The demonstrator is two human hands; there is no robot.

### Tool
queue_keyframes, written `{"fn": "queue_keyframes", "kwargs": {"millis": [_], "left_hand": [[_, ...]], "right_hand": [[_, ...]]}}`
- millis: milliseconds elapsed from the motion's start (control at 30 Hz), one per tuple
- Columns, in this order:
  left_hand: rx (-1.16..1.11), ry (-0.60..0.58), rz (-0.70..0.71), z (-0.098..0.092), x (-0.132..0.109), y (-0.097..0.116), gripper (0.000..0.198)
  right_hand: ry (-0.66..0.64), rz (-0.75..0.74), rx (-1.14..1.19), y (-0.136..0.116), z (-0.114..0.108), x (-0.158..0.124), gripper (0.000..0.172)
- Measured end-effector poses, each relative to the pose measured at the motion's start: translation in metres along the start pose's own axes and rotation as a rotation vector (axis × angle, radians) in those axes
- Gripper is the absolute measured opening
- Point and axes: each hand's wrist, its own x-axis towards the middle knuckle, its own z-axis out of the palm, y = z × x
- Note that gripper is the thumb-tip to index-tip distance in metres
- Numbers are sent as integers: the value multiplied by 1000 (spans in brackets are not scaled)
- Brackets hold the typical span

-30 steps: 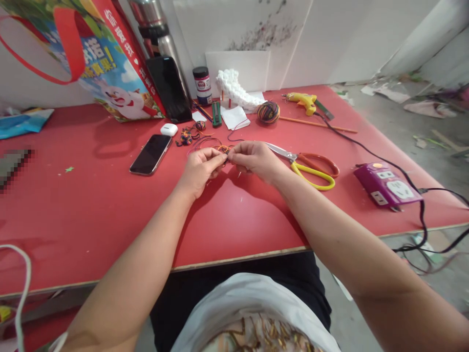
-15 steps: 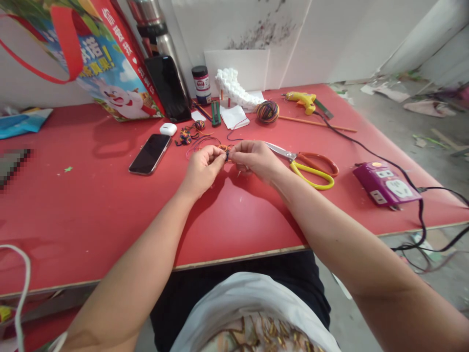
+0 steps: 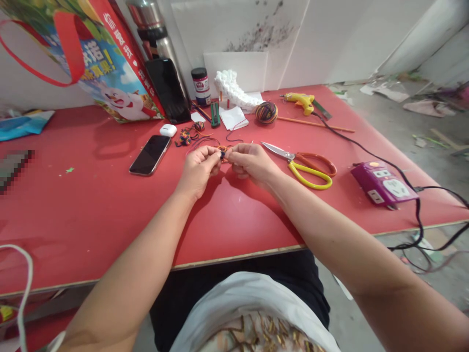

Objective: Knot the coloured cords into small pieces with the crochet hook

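Both my hands meet over the middle of the red table (image 3: pixel 110 210). My left hand (image 3: pixel 200 168) and my right hand (image 3: pixel 249 162) are closed in pinches on a small knot of multicoloured cord (image 3: pixel 222 154) held between their fingertips. Loose strands of the same cord (image 3: pixel 205 142) trail on the table just beyond my fingers. A ball of multicoloured yarn (image 3: pixel 266 112) lies further back. Large scissors (image 3: pixel 304 166) with yellow and orange handles rest just right of my right hand.
A black phone (image 3: pixel 150 154) and a white earbud case (image 3: pixel 168 130) lie left of my hands. A purple power strip (image 3: pixel 383 182) with black cables sits at the right edge. At the back stand a printed bag (image 3: pixel 106 73), a yellow glue gun (image 3: pixel 300 101), a jar (image 3: pixel 201 85) and a white foam piece (image 3: pixel 234 90).
My hands have stayed together on the cord knot and drifted slightly left and nearer to me, with small finger movements. Nothing else on the table has moved.
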Motion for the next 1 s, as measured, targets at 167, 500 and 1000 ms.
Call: {"fn": "queue_keyframes", "kwargs": {"millis": [167,500,1000], "left_hand": [[-50,-12,-14,-2,-2,3,20],[-128,-100,-66,-5,0,-1,27],[-17,-43,-63,-6,1,-1,21]], "right_hand": [[26,35,19,-8,-6,-1,25],[55,-7,-2,-5,-4,-2,28],[56,-10,-87,-4,-5,1,25]]}}
